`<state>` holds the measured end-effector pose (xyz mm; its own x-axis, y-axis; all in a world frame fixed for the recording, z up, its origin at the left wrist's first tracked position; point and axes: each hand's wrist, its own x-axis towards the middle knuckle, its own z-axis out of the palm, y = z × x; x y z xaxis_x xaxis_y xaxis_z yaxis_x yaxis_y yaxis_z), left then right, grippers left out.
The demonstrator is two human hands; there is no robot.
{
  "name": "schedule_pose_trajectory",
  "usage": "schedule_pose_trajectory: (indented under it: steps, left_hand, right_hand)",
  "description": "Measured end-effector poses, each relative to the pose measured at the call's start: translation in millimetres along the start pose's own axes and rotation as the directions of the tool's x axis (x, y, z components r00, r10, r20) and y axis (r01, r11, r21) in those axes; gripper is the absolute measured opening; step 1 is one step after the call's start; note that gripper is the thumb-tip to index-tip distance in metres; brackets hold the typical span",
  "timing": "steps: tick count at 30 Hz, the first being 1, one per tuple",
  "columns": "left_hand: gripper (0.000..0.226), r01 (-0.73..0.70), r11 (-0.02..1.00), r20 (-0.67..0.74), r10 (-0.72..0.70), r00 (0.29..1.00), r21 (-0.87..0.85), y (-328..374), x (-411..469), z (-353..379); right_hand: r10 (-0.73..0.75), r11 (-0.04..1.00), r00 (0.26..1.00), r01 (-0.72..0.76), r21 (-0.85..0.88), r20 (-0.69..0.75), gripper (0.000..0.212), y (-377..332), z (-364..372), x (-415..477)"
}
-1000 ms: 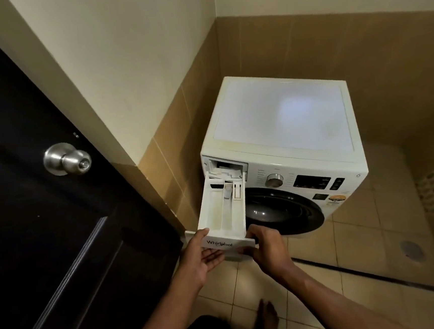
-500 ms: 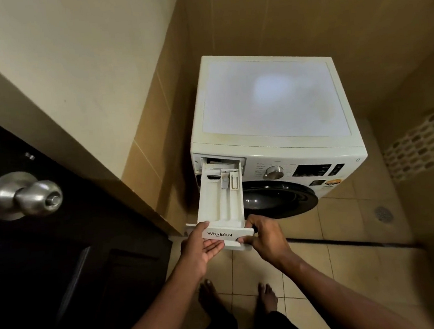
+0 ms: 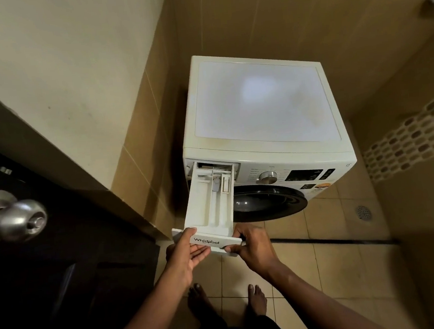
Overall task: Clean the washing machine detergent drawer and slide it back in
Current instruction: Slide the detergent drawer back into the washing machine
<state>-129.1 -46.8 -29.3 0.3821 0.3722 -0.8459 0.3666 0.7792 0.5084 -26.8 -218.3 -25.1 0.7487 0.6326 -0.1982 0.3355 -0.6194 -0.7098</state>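
Observation:
A white front-loading washing machine [image 3: 260, 100] stands in the tiled corner. Its white detergent drawer [image 3: 210, 204] is pulled far out of the slot at the machine's upper left, its back end still inside. The drawer's compartments look pale and bare. My left hand [image 3: 187, 253] holds the left end of the drawer's front panel, thumb on top and fingers underneath. My right hand [image 3: 252, 245] pinches the panel's right end between thumb and fingers. The panel carries a printed brand name.
A dark door with a metal knob [image 3: 16, 221] stands open at the left, close to the drawer. The dark round machine door [image 3: 269, 201] sits right of the drawer. My bare feet [image 3: 228, 302] stand on beige floor tiles. A floor drain [image 3: 363, 212] lies at the right.
The view has tilted down and moved closer to the machine. Both hands keep their hold on the drawer's front, and the drawer stays pulled out about as far as before.

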Motion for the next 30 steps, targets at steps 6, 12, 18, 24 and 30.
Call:
schedule_pose_trajectory:
  steps: [6, 12, 18, 24, 30]
  left_hand:
    - [0.025, 0.004, 1.000, -0.010, -0.004, 1.000, 0.007, -3.3, 2.5, -3.4]
    - [0.025, 0.022, 1.000, 0.015, -0.022, 1.000, -0.005, -1.0, 1.7, 5.1]
    - [0.025, 0.001, 1.000, 0.003, -0.001, 1.000, -0.005, -5.7, -0.7, 12.5]
    - [0.026, -0.013, 1.000, 0.004, 0.013, 1.000, -0.012, -5.0, 2.2, 19.3]
    - [0.033, -0.010, 1.000, 0.007, 0.010, 1.000, -0.023, 4.3, 18.5, 26.7]
  right_hand:
    - [0.005, 1.000, 1.000, -0.005, 0.020, -0.012, 0.039, 7.8, 8.6, 1.9]
    - [-0.002, 1.000, 1.000, 0.002, 0.007, -0.021, 0.028, 16.7, 4.9, 8.2]
    - [0.022, 1.000, 0.998, -0.021, 0.023, -0.053, 0.031, 24.2, 1.4, 7.3]
    - [0.011, 0.999, 0.999, -0.010, 0.041, -0.040, 0.032, 28.4, -6.4, 14.1]
    - [0.012, 0.998, 0.999, -0.009, 0.059, -0.043, 0.037, 25.1, -10.6, 29.6]
